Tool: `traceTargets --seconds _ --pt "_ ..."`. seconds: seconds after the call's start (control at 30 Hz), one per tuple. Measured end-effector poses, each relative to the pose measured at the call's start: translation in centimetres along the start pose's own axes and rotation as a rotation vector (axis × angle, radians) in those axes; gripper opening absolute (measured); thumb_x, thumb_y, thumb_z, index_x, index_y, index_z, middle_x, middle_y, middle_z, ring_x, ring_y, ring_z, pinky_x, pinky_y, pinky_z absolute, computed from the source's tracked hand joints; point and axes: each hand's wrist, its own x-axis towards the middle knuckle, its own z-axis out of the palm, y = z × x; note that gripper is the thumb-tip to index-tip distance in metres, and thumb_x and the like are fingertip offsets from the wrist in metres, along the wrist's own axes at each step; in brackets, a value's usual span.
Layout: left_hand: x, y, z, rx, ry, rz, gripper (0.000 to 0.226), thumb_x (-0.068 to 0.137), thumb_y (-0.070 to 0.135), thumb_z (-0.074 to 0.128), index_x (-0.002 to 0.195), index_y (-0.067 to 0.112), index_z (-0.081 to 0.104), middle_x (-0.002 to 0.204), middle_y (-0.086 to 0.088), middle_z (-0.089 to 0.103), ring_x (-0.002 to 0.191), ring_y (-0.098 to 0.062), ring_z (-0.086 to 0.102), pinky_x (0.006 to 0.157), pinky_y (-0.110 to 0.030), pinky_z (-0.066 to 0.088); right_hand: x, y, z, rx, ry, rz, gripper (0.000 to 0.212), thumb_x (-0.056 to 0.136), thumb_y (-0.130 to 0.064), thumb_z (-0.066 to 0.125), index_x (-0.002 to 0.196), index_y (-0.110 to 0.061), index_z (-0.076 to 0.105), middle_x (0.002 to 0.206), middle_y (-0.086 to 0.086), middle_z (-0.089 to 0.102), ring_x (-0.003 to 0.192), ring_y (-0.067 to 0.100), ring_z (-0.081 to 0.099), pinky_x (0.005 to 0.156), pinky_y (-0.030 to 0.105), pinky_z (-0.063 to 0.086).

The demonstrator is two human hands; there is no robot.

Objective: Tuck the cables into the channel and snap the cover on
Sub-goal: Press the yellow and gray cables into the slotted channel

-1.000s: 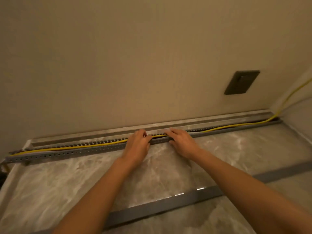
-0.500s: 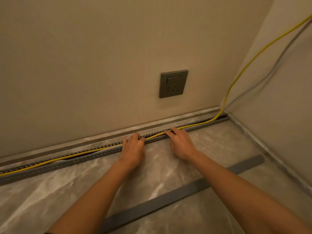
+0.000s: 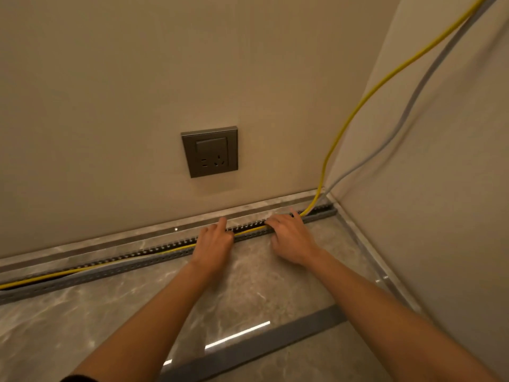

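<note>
The slotted gray channel (image 3: 110, 272) lies on the marble floor (image 3: 68, 326) against the foot of the far wall, from the left edge to the right corner. A yellow cable (image 3: 322, 175) runs along inside it. The left hand (image 3: 213, 244) rests on the channel, forefinger straight and other fingers bent; whether it grips anything cannot be told. Apart from it, the right hand (image 3: 292, 238) presses stretched fingers onto the cable. Nearer, the cover (image 3: 275, 340) lies loose. A gray cable (image 3: 407, 111) climbs the right wall.
</note>
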Motion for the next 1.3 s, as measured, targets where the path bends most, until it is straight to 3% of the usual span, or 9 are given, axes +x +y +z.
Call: traceTargets --seconds 0.1,0.2,0.3,0.4,0.5,0.73,0.9,1.1,1.3 --pt "1.4 0.2 -0.3 0.029 0.005 0.073 0.03 0.094 0.016 0.04 0.119 0.007 0.054 0.128 -0.011 0.042 0.12 -0.028 0.041 0.096 -0.036 0.032 0.8 1.6 -0.3 0.146 0.372 0.31 0.023 0.07 -0.012 0.04 0.068 -0.003 0.062 0.068 0.014 0.063 0.067 0.032 0.064 0.072 0.03 0.036" --pt "2.7 1.5 -0.8 -0.038 -0.007 0.099 0.032 0.094 0.021 0.044 0.119 0.003 0.052 0.128 -0.012 0.044 0.119 -0.029 0.042 0.096 -0.036 0.035 1.2 3.1 -1.3 0.43 0.548 0.775 0.013 0.079 -0.01 0.054 0.084 0.002 0.058 0.091 0.023 0.061 0.094 0.038 0.057 0.083 0.035 0.032" --pt "3.4 3.0 -0.8 -0.093 -0.035 0.07 0.032 0.094 0.02 0.043 0.12 0.002 0.047 0.127 -0.016 0.047 0.115 -0.034 0.05 0.091 -0.041 0.04 1.9 4.4 -1.3 0.546 0.483 0.975 0.044 0.081 -0.024 0.067 0.111 0.005 0.05 0.121 0.024 0.051 0.118 0.037 0.044 0.1 0.038 0.03" --pt "3.9 3.4 -0.7 -0.075 -0.019 0.126 0.031 0.096 0.019 0.041 0.124 0.005 0.041 0.126 -0.017 0.049 0.114 -0.035 0.051 0.087 -0.042 0.042 2.3 5.0 -0.7 0.597 0.402 0.994 0.051 0.085 -0.03 0.062 0.121 0.004 0.05 0.133 0.023 0.041 0.126 0.037 0.038 0.104 0.037 0.029" --pt "4.1 2.8 -0.6 -0.073 -0.007 0.187 0.033 0.096 0.023 0.042 0.125 0.008 0.04 0.126 -0.015 0.049 0.115 -0.033 0.049 0.086 -0.041 0.042 1.9 5.8 0.1 0.57 0.368 0.986 0.043 0.086 -0.036 0.059 0.112 -0.002 0.061 0.139 0.02 0.037 0.13 0.035 0.034 0.107 0.036 0.027" --pt "3.4 1.5 -1.3 -0.103 0.036 0.266 0.033 0.094 0.029 0.044 0.123 0.013 0.042 0.127 -0.01 0.048 0.114 -0.028 0.049 0.083 -0.038 0.041 1.0 7.2 -1.1 0.559 0.318 0.955 0.051 0.081 -0.043 0.064 0.117 -0.008 0.057 0.126 0.018 0.046 0.123 0.034 0.039 0.101 0.038 0.035" --pt "2.6 0.3 -2.0 -0.07 0.016 0.265 0.031 0.094 0.029 0.046 0.119 0.012 0.044 0.126 -0.009 0.048 0.112 -0.028 0.05 0.08 -0.037 0.042 1.3 6.8 -0.5 0.58 0.25 0.849 0.035 0.081 -0.049 0.059 0.083 -0.014 0.062 0.1 0.02 0.064 0.105 0.034 0.054 0.091 0.04 0.045" --pt "2.0 -0.6 -2.7 -0.095 0.028 0.238 0.029 0.094 0.028 0.046 0.117 0.011 0.045 0.123 -0.009 0.051 0.108 -0.029 0.052 0.08 -0.037 0.041 2.1 6.7 -0.5 0.635 0.219 0.775 0.038 0.087 -0.039 0.056 0.117 -0.018 0.066 0.113 0.019 0.062 0.114 0.035 0.054 0.099 0.042 0.045" --pt "1.5 -0.8 -2.9 -0.132 0.007 0.248 0.027 0.093 0.029 0.048 0.116 0.015 0.042 0.123 -0.006 0.053 0.104 -0.027 0.053 0.072 -0.033 0.034 1.4 7.7 -1.0 0.907 0.356 0.856 0.028 0.09 -0.012 0.054 0.114 -0.001 0.065 0.116 0.019 0.066 0.104 0.025 0.059 0.089 0.029 0.042"
